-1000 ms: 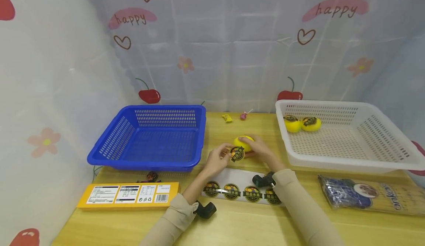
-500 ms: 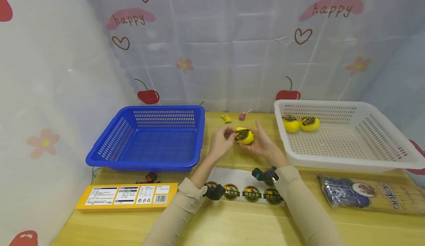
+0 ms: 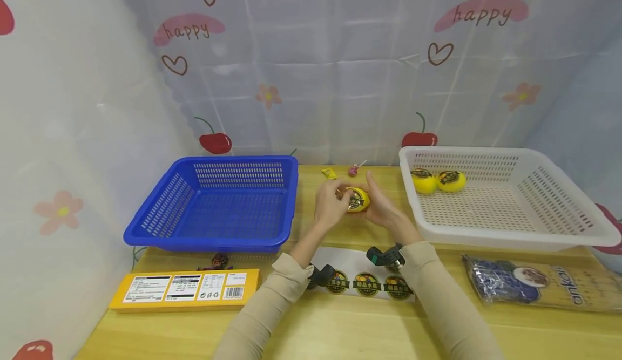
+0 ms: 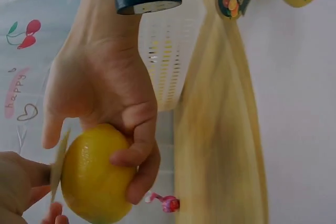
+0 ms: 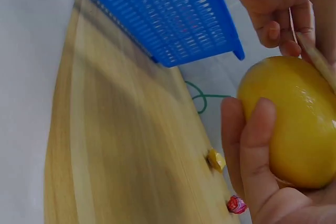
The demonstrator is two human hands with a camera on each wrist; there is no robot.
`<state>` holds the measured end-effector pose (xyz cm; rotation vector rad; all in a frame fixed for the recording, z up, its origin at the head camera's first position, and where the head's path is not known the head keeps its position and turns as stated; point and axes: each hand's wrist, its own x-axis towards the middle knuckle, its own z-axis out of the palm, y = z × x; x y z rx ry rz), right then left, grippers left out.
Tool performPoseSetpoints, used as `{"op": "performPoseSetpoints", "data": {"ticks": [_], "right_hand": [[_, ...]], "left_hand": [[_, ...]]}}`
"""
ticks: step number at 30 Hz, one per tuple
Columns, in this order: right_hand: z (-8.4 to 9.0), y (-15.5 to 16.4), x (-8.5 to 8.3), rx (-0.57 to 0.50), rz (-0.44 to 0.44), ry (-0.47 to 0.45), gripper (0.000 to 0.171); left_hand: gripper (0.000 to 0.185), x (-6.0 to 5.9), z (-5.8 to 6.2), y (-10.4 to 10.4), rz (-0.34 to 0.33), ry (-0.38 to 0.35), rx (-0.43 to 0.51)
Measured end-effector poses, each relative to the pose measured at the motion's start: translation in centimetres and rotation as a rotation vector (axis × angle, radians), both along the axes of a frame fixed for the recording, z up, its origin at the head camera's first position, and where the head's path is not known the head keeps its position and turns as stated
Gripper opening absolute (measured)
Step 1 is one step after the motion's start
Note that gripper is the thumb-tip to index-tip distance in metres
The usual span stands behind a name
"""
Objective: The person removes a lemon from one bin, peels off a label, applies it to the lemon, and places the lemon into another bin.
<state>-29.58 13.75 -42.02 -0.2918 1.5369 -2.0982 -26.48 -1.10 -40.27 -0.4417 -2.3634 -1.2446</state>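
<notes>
My right hand [image 3: 383, 209] cradles a lemon [image 4: 97, 177] above the table, its fingers curled round the fruit's underside. A round black sticker [image 3: 356, 201] with gold lettering lies against the side of the lemon that faces me. My left hand [image 3: 331, 203] pinches the sticker's left edge. Seen edge-on in the left wrist view, the sticker stands partly off the skin. Below both hands lies a white sheet [image 3: 351, 257] bearing several more such stickers; the left wrist camera covers part of it.
A blue basket [image 3: 214, 241] stands left. At right, a white basket [image 3: 515, 237] holds two stickered lemons [image 3: 451, 182]. A yellow box [image 3: 184, 291], a pasta packet [image 3: 544, 284], a yellow candy [image 3: 329, 173], a lollipop [image 3: 353, 170] and a dark wrapped candy [image 3: 220, 260] lie around.
The sticker, earlier held apart in front of the lemon, now lies against it. Both hands have risen slightly away from me, and the right hand has turned to cup the lemon from the right.
</notes>
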Motion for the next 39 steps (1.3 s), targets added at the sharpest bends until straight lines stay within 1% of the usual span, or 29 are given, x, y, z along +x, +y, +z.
{"op": "performPoseSetpoints", "data": {"ticks": [2, 4, 8, 10, 13, 16, 18, 20, 22, 25, 27, 29, 31, 34, 36, 39], "right_hand": [[0.2, -0.2, 0.2, 0.047, -0.027, 0.022, 0.083], [0.5, -0.4, 0.5, 0.105, -0.071, 0.034, 0.082], [1.3, -1.0, 1.2, 0.204, -0.15, 0.064, 0.072], [1.7, -1.2, 1.5, 0.232, -0.18, 0.083, 0.065], [1.9, -1.7, 2.0, 0.258, -0.229, 0.142, 0.057], [1.8, -2.5, 2.5, 0.343, -0.336, 0.213, 0.053], [1.7, -3.0, 2.8, 0.417, -0.416, 0.246, 0.052], [1.6, -3.4, 3.0, 0.462, -0.489, 0.254, 0.055], [1.5, -3.7, 3.1, 0.482, -0.529, 0.266, 0.058], [1.4, -4.1, 3.2, 0.449, -0.566, 0.294, 0.057], [1.2, -4.2, 3.2, 0.426, -0.591, 0.316, 0.052], [0.9, -4.3, 3.2, 0.381, -0.64, 0.332, 0.046], [0.6, -4.3, 3.1, 0.34, -0.698, 0.344, 0.041], [0.3, -4.2, 3.0, 0.289, -0.773, 0.366, 0.035], [0.2, -4.1, 2.9, 0.277, -0.791, 0.367, 0.033], [0.4, -4.0, 3.0, 0.284, -0.785, 0.332, 0.036]], "left_hand": [[0.028, 0.2, -0.5, 0.0, 0.04, -0.006, 0.029], [0.036, 0.4, -1.0, 0.0, 0.067, -0.043, 0.039], [0.048, 0.4, -1.5, -0.1, 0.074, -0.134, 0.012], [0.051, 0.3, -1.7, -0.2, 0.07, -0.162, -0.003], [0.053, 0.2, -1.9, -0.3, 0.077, -0.194, -0.022], [0.052, 0.1, -2.0, -0.3, 0.1, -0.201, -0.048], [0.051, 0.1, -2.0, -0.2, 0.12, -0.186, -0.054], [0.049, 0.2, -2.1, 0.0, 0.149, -0.142, -0.056], [0.046, 0.2, -2.1, 0.3, 0.18, -0.084, -0.054], [0.041, 0.3, -2.4, 0.5, 0.209, 0.011, -0.05], [0.036, 0.4, -2.6, 0.6, 0.223, 0.062, -0.045], [0.032, 0.5, -2.7, 0.6, 0.221, 0.098, -0.032], [0.03, 0.5, -2.8, 0.7, 0.22, 0.115, -0.016], [0.029, 0.6, -2.8, 0.7, 0.198, 0.111, 0.017], [0.029, 0.6, -2.8, 0.7, 0.189, 0.101, 0.033], [0.029, 0.6, -2.7, 0.7, 0.179, 0.091, 0.044]]}}
